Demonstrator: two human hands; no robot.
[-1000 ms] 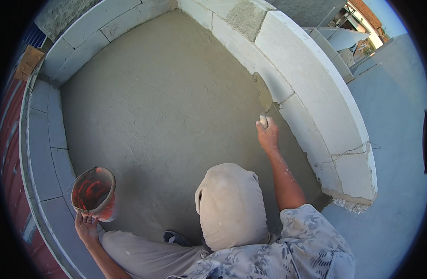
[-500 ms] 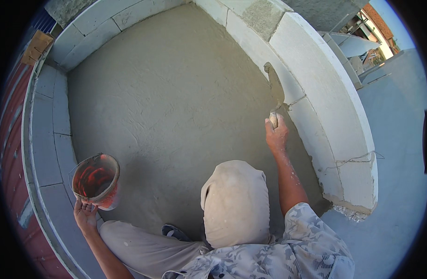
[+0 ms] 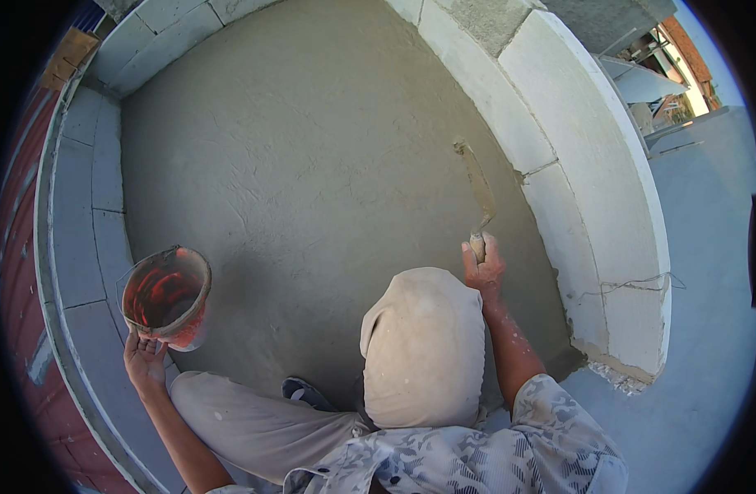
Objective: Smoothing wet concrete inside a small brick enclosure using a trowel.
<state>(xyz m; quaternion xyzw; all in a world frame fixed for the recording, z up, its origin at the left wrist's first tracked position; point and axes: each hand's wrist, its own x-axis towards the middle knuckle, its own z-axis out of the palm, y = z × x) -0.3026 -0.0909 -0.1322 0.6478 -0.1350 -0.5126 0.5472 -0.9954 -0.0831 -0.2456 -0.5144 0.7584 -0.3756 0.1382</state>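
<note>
My left hand (image 3: 146, 361) grips the near rim of a mortar-stained bucket (image 3: 170, 288), red inside, with its mouth tilted toward the view. The bucket hangs beside the left block wall; a thin wire handle loops at its side. In my right hand (image 3: 486, 267) is a trowel (image 3: 480, 191), held by its short handle with the fingers closed around it. The blade, coated in grey mortar, points away from me over the wet floor, a little apart from the right wall. A small lump of mortar (image 3: 460, 148) sits at its tip.
Smooth wet mortar (image 3: 312, 165) covers the floor between the low pale block walls. The right wall (image 3: 592, 156) has a bent wire (image 3: 633, 285) on its near end. Red corrugated sheeting (image 3: 24, 288) lies beyond the left wall. My beige cap (image 3: 425, 354) hides some floor.
My right hand has drawn the trowel back toward me, and its blade has come away from the right wall. The bucket in my left hand has shifted slightly up and left in view.
</note>
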